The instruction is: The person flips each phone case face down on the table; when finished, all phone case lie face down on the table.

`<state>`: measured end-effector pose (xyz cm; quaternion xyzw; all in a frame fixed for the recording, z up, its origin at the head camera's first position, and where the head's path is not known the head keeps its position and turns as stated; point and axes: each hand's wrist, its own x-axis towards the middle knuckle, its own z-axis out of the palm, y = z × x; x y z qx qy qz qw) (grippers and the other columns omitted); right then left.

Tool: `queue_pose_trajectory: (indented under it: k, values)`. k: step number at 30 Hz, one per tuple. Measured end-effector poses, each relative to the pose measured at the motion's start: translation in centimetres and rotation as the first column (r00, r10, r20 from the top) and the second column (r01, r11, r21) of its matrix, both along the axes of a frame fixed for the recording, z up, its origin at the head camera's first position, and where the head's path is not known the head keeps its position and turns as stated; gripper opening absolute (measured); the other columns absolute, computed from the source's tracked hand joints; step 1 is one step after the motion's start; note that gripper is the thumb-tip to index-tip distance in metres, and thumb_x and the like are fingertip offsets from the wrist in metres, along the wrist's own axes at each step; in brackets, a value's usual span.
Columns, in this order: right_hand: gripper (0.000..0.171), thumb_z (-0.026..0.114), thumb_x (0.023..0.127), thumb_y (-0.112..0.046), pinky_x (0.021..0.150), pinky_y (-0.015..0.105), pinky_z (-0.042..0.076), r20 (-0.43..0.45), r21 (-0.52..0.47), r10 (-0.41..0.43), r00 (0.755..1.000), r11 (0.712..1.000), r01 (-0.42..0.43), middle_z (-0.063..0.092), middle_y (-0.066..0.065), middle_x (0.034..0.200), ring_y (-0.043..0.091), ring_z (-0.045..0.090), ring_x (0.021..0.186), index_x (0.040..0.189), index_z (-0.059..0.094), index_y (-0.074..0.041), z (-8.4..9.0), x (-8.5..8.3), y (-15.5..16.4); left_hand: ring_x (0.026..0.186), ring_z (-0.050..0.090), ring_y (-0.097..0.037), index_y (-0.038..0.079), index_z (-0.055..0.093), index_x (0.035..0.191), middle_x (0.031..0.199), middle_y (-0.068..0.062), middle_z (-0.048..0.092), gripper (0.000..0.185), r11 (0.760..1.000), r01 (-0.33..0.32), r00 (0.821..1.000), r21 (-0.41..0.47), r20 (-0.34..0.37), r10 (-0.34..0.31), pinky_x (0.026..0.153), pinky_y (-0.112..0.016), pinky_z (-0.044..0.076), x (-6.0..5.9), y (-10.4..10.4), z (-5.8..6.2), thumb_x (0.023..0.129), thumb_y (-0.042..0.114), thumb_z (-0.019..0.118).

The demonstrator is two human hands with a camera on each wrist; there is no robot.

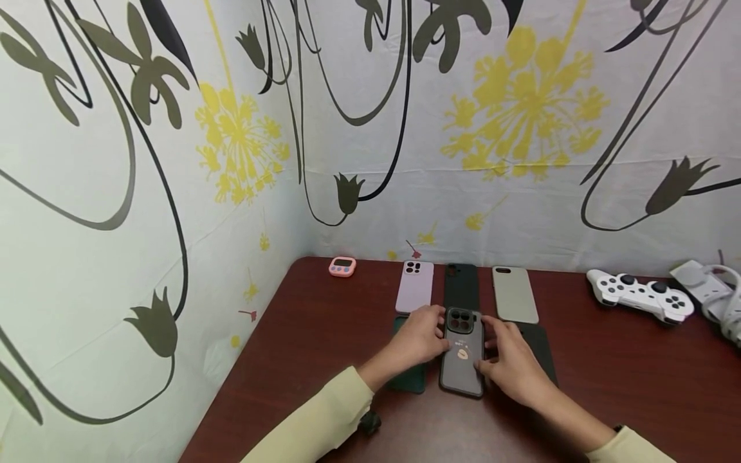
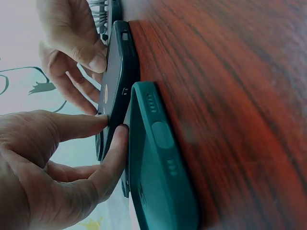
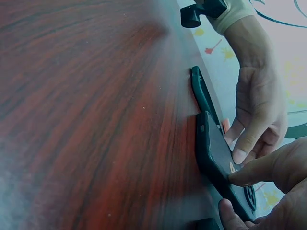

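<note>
A phone case with a smoky grey back, dark frame and small gold print stands between both hands, its camera cutout at the far end. My left hand pinches its left edge, thumb on the back and a finger at the underside, as the left wrist view shows. From the other side my right hand grips the right edge, its thumb pressed on the back. The case's near end is close over the table. Left of it lies a green phone case, open side up, partly hidden by my left arm.
Behind are a lilac case, a black case and a beige case. A dark case lies partly under my right hand. A pink timer sits far left; a white game controller and white cables lie right.
</note>
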<state>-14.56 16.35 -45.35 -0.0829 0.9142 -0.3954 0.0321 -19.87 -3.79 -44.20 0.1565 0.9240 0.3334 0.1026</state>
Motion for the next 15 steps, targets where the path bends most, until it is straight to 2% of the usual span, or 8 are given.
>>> queue_pose_trajectory:
  k: [7, 15]
  values:
    - [0.082, 0.081, 0.087, -0.003, 0.074, 0.035, 0.058, 0.029, 0.054, 0.009, 1.0, 0.999, -0.01, 0.045, 0.035, 0.138, 0.034, 0.064, 0.11, 0.155, 0.037, 0.012, 0.0, -0.32, -0.07, 0.087, 0.058, -0.005, 0.003, 0.06, 0.145, 0.114, -0.004, 0.068, 0.063, 0.991, 0.008, 0.999, -0.131, -0.042, -0.014, 0.075, -0.019, 0.052, -0.13, 0.37, -0.26, 0.09, 0.022, 0.085]
    - [0.078, 0.082, 0.087, -0.006, 0.079, 0.041, 0.056, 0.04, 0.102, 0.03, 0.999, 0.994, -0.033, 0.05, 0.032, 0.137, 0.034, 0.063, 0.111, 0.152, 0.042, 0.013, 0.02, -0.54, -0.03, 0.086, 0.059, -0.006, 0.003, 0.063, 0.142, 0.112, -0.003, 0.069, 0.064, 0.988, 0.015, 0.997, -0.153, -0.068, -0.026, 0.075, -0.019, 0.052, -0.01, 0.35, -0.25, 0.088, 0.024, 0.088]
